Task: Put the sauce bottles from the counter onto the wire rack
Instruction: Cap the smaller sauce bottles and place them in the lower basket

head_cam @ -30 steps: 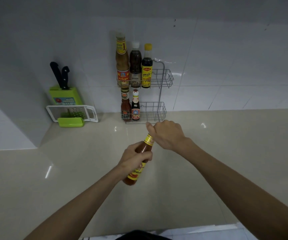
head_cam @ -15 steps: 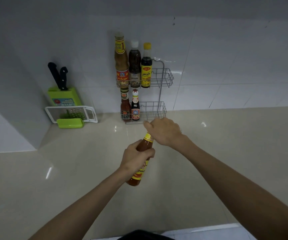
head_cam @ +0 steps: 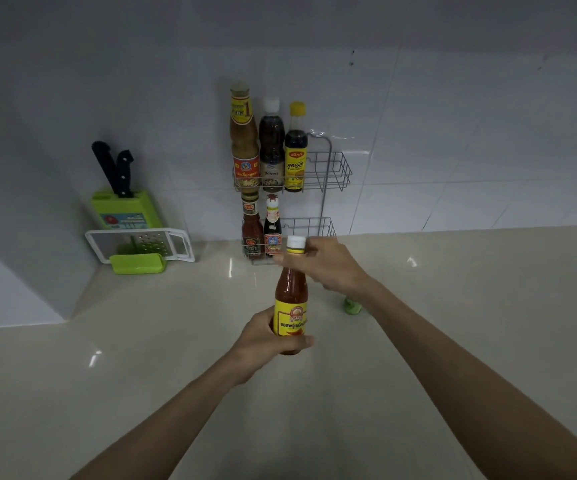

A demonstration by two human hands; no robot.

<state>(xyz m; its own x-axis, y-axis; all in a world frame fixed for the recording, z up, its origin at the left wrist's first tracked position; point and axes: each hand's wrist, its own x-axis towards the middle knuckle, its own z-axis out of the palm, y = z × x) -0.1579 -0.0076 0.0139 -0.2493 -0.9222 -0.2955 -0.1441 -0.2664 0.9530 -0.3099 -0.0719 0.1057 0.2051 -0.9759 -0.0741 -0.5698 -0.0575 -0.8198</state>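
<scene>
1. Against the wall at far left, noting a green knife block holding two black-handled knives, with a white grater propped on the counter just in front.
2. Moving right, recording a two-tier wire rack against the wall tiles: three tall bottles upright on the upper tier, two shorter ones on the lower, with free room at the right of both.
3. Reading labels there: a large "1" on the neck band of the tallest bottle; Thai script on the yellow-capped bottle; nothing else legible.
4. Below the rack, finding the left hand wrapping fingers and thumb round the lower body of the sauce bottle, holding it upright before the lower tier, apparently lifted off the counter.
5. Reading its yellow label: round emblem, red Thai lettering, brand not decipherable; noting white cap in place.
6. Judging handling: probably glass, rigid, breakable, fairly heavy with red sauce up to the neck; smooth, possibly slippery; best gripping round the labelled belly, steadying at the neck.
7. Further right, seeing the right hand curling beside the neck under the cap; unable, through blur, to rule on pinching versus merely touching.
8. Behind that wrist, spotting a small green object on the counter, unidentified.
</scene>
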